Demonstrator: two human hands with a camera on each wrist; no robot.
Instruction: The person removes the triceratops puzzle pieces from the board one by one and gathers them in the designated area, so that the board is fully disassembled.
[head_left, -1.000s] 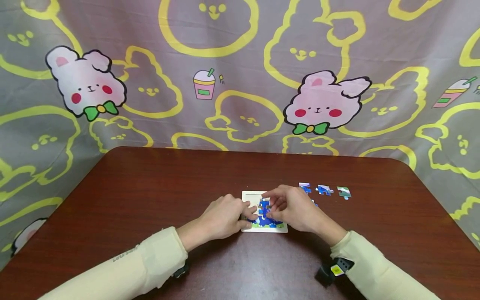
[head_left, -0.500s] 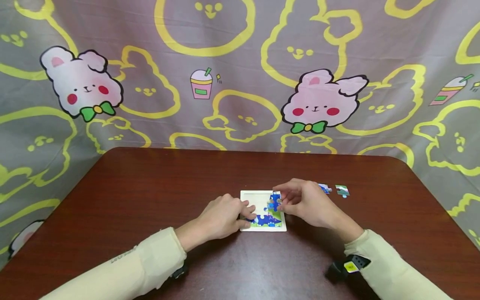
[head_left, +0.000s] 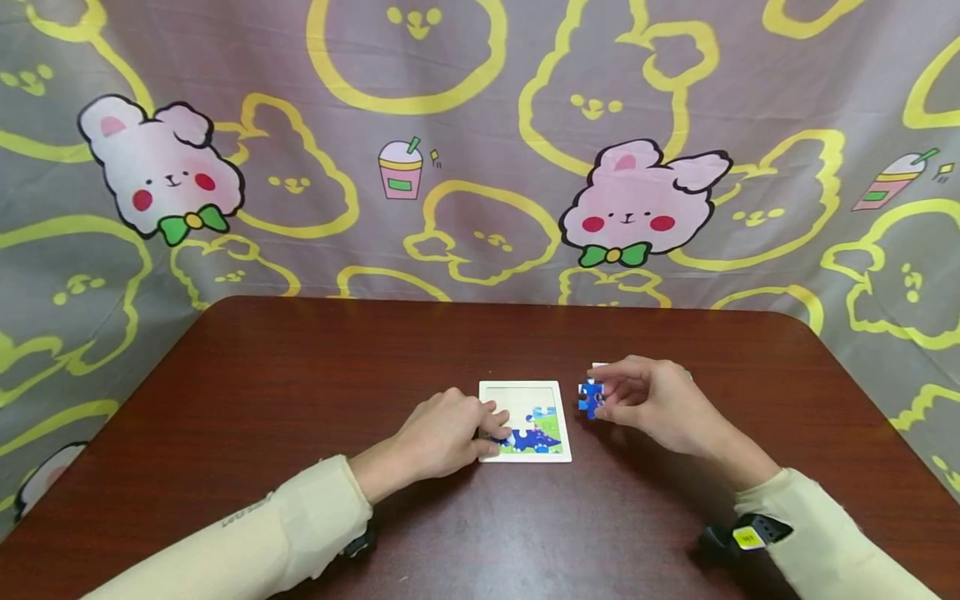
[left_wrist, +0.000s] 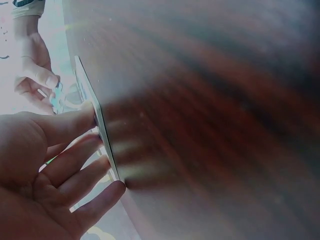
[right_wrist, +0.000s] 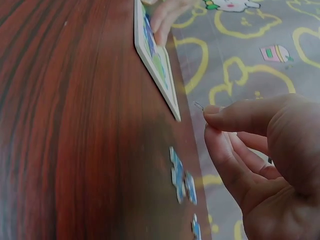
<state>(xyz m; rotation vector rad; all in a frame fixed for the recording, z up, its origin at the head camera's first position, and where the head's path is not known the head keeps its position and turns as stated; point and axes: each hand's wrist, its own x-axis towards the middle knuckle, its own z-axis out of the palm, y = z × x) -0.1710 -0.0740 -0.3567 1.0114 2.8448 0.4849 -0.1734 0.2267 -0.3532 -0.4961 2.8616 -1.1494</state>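
A blue puzzle piece (head_left: 590, 397) sat pinched between the thumb and curled fingertips of the right hand (head_left: 651, 402), held just right of the puzzle tray (head_left: 525, 392) and slightly above the bench (head_left: 300, 375). The right forearm reached in from the lower right, its cream sleeve (head_left: 825, 542) showing a wrist strap. The puzzle tray lay flat near the bench's middle, with assembled pieces filling its near part. The left hand (head_left: 442, 433) rested at the tray's left edge, its fingers fairly straight and lying on the rim, gripping nothing. More loose pieces (right_wrist: 181, 176) lay on the bench beside the right hand.
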